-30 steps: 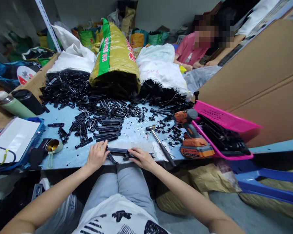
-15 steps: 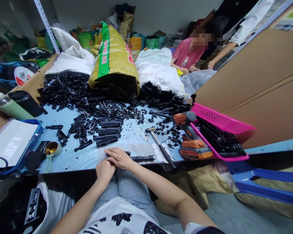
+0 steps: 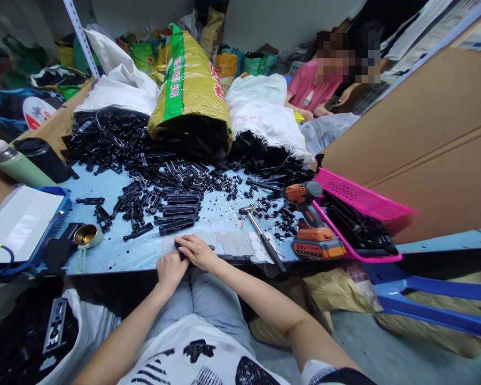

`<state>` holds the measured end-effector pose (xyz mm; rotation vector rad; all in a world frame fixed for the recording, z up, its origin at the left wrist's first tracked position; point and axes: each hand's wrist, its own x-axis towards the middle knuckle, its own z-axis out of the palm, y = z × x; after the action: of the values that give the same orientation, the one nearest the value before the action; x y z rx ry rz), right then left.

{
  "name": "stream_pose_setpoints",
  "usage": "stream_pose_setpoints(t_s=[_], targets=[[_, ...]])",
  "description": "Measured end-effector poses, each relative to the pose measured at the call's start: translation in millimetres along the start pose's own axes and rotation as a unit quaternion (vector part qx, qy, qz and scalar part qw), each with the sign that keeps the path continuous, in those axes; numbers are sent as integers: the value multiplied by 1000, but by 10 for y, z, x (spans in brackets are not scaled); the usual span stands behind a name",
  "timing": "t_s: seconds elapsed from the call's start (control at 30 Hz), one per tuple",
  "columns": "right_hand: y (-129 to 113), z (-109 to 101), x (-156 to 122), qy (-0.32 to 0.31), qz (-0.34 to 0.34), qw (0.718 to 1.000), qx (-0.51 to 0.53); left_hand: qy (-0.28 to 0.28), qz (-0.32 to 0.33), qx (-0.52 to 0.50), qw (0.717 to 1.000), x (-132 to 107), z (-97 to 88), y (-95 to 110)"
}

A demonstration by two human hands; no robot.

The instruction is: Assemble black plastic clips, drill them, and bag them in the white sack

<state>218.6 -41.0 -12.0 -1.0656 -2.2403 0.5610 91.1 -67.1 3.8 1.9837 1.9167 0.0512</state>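
At the front edge of the table, my left hand is closed round one end of a black plastic part, which my fingers mostly hide. My right hand lies over the same part, its fingers bent down on it and touching the left hand. Just beyond them, several long black plastic parts lie side by side in a stack. Right of my hands are a grey flat plate and a hammer with a dark handle. A black strip runs along the table edge beside my right forearm.
An orange-black cordless drill stands by a pink basket of black parts. Sacks, including a yellow-green one, spill black parts at the back. A brass-coloured cup and bottles are at left. A person in pink sits beyond.
The view has shifted slightly. My hands stay together at the table edge, the right fingers a little changed over the black part. At the back, the other person's white-sleeved arm has drawn back.
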Motion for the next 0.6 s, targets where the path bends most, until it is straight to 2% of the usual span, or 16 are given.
stream_pose_setpoints(t_s=[0.07,0.23,0.4,0.5,0.6], targets=[[7,4,-9,10,4,1000,-4,6,29,13,999,7,-13,-56],[10,5,-17,12,-8,999,-30,11,1,34,999,-24,-10,-94],[21,7,-55,33,-20,999,-22,11,28,41,999,-187,33,-135],[25,31,-72,36,-28,999,2,5,27,34,999,-233,89,-102],[34,57,-55,25,-15,1000,-4,7,19,24,1000,-172,147,-36]])
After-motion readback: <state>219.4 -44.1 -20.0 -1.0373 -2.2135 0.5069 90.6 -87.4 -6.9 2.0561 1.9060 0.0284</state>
